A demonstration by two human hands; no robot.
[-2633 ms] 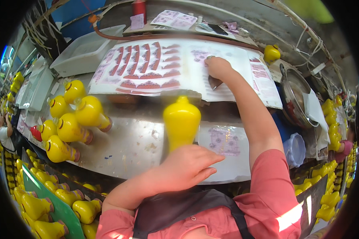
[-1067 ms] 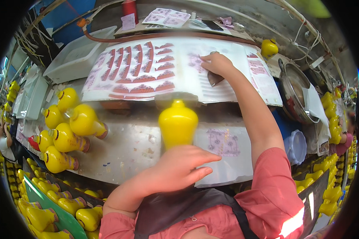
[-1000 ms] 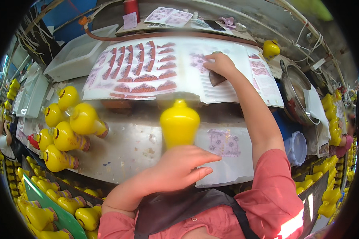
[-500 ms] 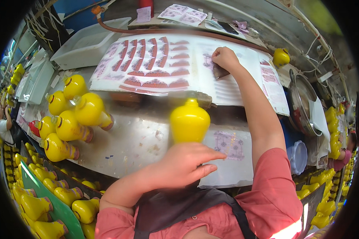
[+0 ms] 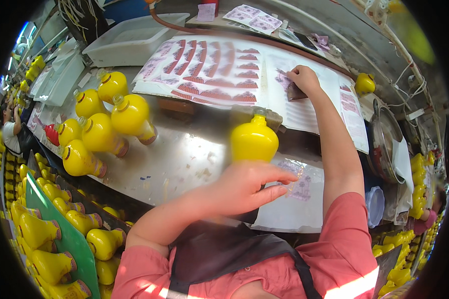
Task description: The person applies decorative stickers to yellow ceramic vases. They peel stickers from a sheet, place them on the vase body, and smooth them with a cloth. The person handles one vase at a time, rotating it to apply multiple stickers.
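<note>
My right hand (image 5: 304, 79) is closed in a pinch over the white decal sheet (image 5: 304, 112) on the sloping board. A flat dark brown piece (image 5: 296, 93) shows at its fingers; what kind of thing it is cannot be made out. Nearer to me, a glossy yellow bottle (image 5: 254, 141) with a narrow neck stands upright. My left hand (image 5: 252, 185) hovers just on the near side of that bottle, hiding its lower part. Its fingers are stretched out, the thumb apart, with nothing in them. Beside the bottle lies a purple-patterned print (image 5: 299, 184) on the tabletop.
Several yellow bottles (image 5: 100, 130) stand on the left of the metal table (image 5: 179, 167). Red-patterned decal sheets (image 5: 204, 67) cover the board. A white tub (image 5: 129, 47) sits at the back left, a metal pan (image 5: 386, 132) at the right. Racked bottles (image 5: 105, 241) fill the lower left.
The whole view has shifted, so the table and bottles appear farther right and most sit higher. Both hands keep nearly the same places relative to the bottle and sheet.
</note>
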